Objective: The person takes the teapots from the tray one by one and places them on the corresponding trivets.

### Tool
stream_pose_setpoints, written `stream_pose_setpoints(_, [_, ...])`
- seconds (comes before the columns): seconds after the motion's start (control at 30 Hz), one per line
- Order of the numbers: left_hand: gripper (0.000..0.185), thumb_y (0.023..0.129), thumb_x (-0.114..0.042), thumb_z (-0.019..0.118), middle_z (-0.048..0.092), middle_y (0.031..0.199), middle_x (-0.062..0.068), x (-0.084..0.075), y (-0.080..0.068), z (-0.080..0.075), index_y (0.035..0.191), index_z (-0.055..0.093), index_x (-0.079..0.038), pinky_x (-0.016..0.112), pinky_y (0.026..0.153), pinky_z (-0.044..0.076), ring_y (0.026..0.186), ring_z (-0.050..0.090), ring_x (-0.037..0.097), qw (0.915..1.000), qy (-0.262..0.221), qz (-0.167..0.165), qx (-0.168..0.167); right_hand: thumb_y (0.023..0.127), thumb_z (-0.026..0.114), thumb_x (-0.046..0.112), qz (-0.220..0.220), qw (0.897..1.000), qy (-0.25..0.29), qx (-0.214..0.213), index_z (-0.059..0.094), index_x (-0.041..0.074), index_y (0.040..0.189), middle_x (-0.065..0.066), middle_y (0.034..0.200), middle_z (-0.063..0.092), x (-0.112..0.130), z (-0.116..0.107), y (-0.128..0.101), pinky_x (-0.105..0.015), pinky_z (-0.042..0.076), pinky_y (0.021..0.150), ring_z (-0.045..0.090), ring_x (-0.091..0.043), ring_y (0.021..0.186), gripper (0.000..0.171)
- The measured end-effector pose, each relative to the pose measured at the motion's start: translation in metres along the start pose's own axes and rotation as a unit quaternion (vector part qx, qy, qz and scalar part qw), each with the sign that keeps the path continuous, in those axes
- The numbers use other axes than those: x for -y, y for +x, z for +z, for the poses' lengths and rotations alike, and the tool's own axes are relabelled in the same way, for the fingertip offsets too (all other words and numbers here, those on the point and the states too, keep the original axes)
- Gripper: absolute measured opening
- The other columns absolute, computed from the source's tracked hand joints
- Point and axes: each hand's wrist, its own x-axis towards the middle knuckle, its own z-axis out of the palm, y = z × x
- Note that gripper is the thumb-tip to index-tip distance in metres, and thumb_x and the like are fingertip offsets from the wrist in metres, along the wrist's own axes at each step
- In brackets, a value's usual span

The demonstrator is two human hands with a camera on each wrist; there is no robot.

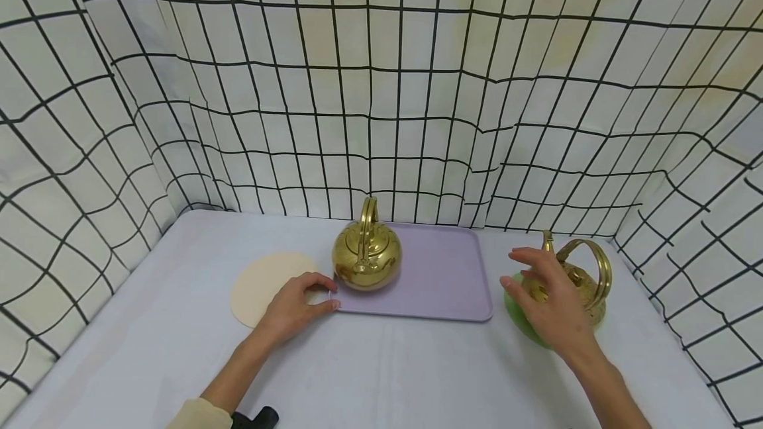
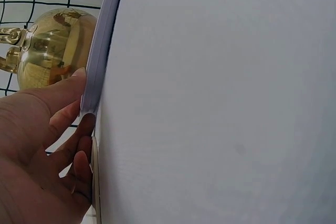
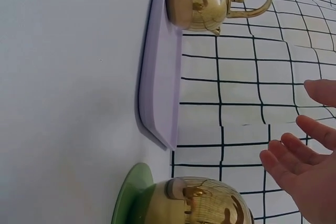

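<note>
A shiny gold teapot (image 1: 366, 257) with a tall arched handle stands upright on the left part of a lilac rectangular tray (image 1: 441, 277). At the tray's front left corner, my left hand (image 1: 292, 306) pinches the rim between thumb and fingers, close beside this teapot. A second gold teapot (image 1: 596, 293), its side textured, sits on a green round mat (image 1: 521, 316) at the right. My right hand (image 1: 554, 303) hovers over it with fingers spread and holds nothing; it hides part of the pot and mat. In the right wrist view, the right hand (image 3: 310, 166) appears apart from the nearer teapot (image 3: 197, 203).
A cream round mat (image 1: 250, 290) lies left of the tray, partly behind the left hand. White walls with a black grid (image 1: 381, 91) enclose the white table (image 1: 381, 376) at the back and sides. A black object (image 1: 262, 418) shows beside the left sleeve.
</note>
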Motion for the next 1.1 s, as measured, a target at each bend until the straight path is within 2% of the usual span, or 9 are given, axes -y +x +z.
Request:
stream_pose_setpoints(0.2, [0.025, 0.089, -0.028, 0.083, 0.073, 0.124, 0.006, 0.000, 0.001, 0.000, 0.110, 0.075, -0.018, 0.055, 0.115, 0.043, 0.130, 0.062, 0.032, 1.0000, 0.000, 0.003, 0.000, 0.095, 0.077, 0.010, -0.008, 1.000, 0.010, 0.006, 0.065, 0.005, 0.129, -0.009, 0.132, 0.065, -0.003, 0.008, 0.001, -0.003, 0.046, 0.097, 0.051, 0.018, 0.113, 0.037])
stream_pose_setpoints(0.47, [0.026, 0.089, -0.029, 0.083, 0.073, 0.123, 0.005, 0.000, 0.001, 0.000, 0.111, 0.075, -0.017, 0.055, 0.115, 0.044, 0.129, 0.062, 0.031, 1.0000, 0.002, 0.005, 0.002, 0.094, 0.077, 0.008, -0.006, 1.000, 0.016, 0.023, 0.063, 0.002, 0.129, -0.011, 0.132, 0.065, -0.006, 0.017, 0.001, -0.002, 0.046, 0.099, 0.055, 0.003, 0.121, 0.039])
stream_pose_setpoints(0.53, [0.026, 0.089, -0.029, 0.083, 0.073, 0.123, 0.005, 0.000, 0.000, 0.000, 0.111, 0.075, -0.017, 0.055, 0.115, 0.043, 0.129, 0.062, 0.031, 1.0000, 0.001, 0.002, 0.002, 0.095, 0.076, 0.010, 0.002, 0.999, 0.015, 0.032, 0.063, 0.003, 0.130, -0.011, 0.134, 0.065, -0.007, 0.019, 0.001, -0.003, 0.046, 0.099, 0.057, -0.003, 0.124, 0.039])
stream_pose_setpoints(0.63, [0.027, 0.089, -0.029, 0.083, 0.073, 0.123, 0.005, 0.000, 0.000, 0.000, 0.111, 0.075, -0.017, 0.055, 0.116, 0.043, 0.130, 0.061, 0.031, 1.0000, 0.000, -0.001, 0.004, 0.096, 0.076, 0.012, 0.013, 0.999, 0.016, 0.044, 0.062, 0.003, 0.132, -0.011, 0.135, 0.065, -0.005, 0.021, 0.001, -0.006, 0.048, 0.101, 0.060, -0.020, 0.126, 0.039])
stream_pose_setpoints(0.73, [0.027, 0.089, -0.029, 0.083, 0.073, 0.124, 0.005, 0.000, 0.000, -0.001, 0.111, 0.075, -0.017, 0.056, 0.115, 0.043, 0.130, 0.061, 0.031, 1.0000, 0.001, -0.001, 0.004, 0.096, 0.075, 0.013, 0.016, 0.998, 0.019, 0.051, 0.062, 0.003, 0.132, -0.012, 0.134, 0.065, -0.004, 0.023, 0.001, -0.015, 0.053, 0.103, 0.060, -0.028, 0.127, 0.040])
stream_pose_setpoints(0.93, [0.027, 0.089, -0.029, 0.083, 0.073, 0.124, 0.006, 0.001, 0.001, -0.001, 0.111, 0.075, -0.017, 0.056, 0.115, 0.043, 0.130, 0.061, 0.031, 1.0000, 0.001, 0.000, 0.004, 0.096, 0.075, 0.013, 0.019, 0.998, 0.022, 0.060, 0.063, 0.002, 0.132, -0.014, 0.133, 0.066, -0.005, 0.027, 0.001, -0.045, 0.057, 0.104, 0.062, -0.031, 0.127, 0.040])
stream_pose_setpoints(1.1, [0.027, 0.089, -0.029, 0.083, 0.073, 0.123, 0.005, 0.002, 0.001, 0.000, 0.111, 0.074, -0.017, 0.055, 0.115, 0.044, 0.129, 0.062, 0.031, 1.0000, -0.001, 0.003, 0.005, 0.097, 0.074, 0.015, 0.031, 0.996, 0.029, 0.076, 0.061, 0.001, 0.134, -0.015, 0.135, 0.064, -0.007, 0.031, 0.000, -0.054, 0.054, 0.106, 0.061, -0.035, 0.129, 0.042])
